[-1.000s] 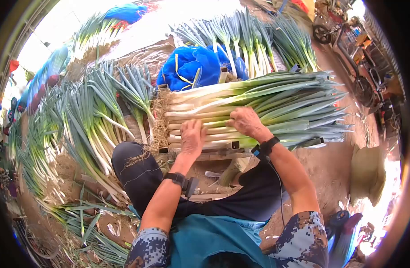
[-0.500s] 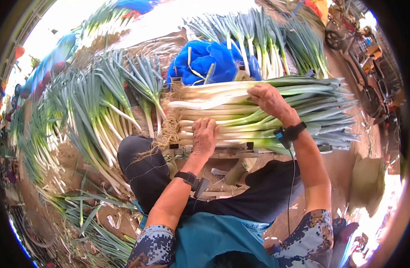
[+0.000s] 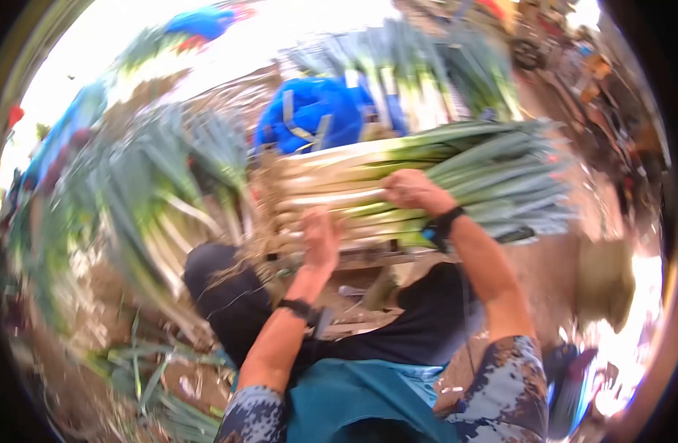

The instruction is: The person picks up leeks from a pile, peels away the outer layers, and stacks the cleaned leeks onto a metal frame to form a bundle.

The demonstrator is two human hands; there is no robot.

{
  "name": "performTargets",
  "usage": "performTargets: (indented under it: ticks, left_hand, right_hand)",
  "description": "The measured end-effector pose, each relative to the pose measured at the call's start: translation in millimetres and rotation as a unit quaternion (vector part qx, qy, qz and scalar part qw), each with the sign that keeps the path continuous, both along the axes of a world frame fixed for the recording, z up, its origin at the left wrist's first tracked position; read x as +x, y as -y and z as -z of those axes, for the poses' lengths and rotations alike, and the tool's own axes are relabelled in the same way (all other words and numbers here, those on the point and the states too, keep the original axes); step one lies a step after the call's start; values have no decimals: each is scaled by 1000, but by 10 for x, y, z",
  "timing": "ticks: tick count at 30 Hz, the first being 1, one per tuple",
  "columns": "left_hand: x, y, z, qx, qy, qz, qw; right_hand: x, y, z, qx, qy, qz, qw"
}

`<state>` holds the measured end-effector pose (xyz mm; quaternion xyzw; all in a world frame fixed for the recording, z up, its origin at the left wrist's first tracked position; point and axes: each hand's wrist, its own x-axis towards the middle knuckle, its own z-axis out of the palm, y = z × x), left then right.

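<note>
A wide bundle of long green onions lies crosswise in front of me, roots to the left and green leaves to the right. My left hand is at the near part of the white stalks, close to the root end; its blurred fingers look extended and seem to hold nothing. Over the middle of the bundle, where white turns to green, my right hand is closed round a green onion stalk. Matted roots hang at the left end. A low frame shows under the near edge of the bundle.
More green onions lie in heaps on the left, and others stand behind the bundle. A blue net heap sits just beyond it. Loose leaves litter the ground at lower left. A tan block-like seat is at right.
My right hand has come nearer and slightly left, from the far stalks to the middle of the bundle. My left hand stays near the root end. The whole view has shifted and blurred.
</note>
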<state>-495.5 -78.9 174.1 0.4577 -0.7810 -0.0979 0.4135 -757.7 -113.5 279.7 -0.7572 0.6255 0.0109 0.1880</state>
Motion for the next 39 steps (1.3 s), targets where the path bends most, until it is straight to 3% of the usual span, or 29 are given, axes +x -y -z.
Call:
performTargets:
  ticks: [6,12,17,19,21,24,34,39]
  left_hand:
    - [20,135,-387,1,95,1,995]
    - [84,201,-284,51,86,41,994]
    - [67,236,-203,35,94,32,994]
    - [65,230,-212,35,96,31,994]
    - [78,231,-235,44,95,40,994]
    - [67,233,-276,40,96,42,994]
    - [36,215,-224,64,110,51,991]
    - [16,247,-293,50,111,42,992]
  right_hand:
    - [88,-49,-71,8,-1,26,1000]
    - [57,22,-488,106,-62,16,992]
    - [-356,-101,-823,72,-171,54,981]
    - [-652,-199,-991,80,-155,103,979]
    - [-832,-347,-1067,68,-175,123,975]
    - [-1011,-606,-926,51,-116,162,979]
    - [-1073,-923,-385,-208,-94,100,969]
    - [-1077,-914,-516,-202,-112,65,971]
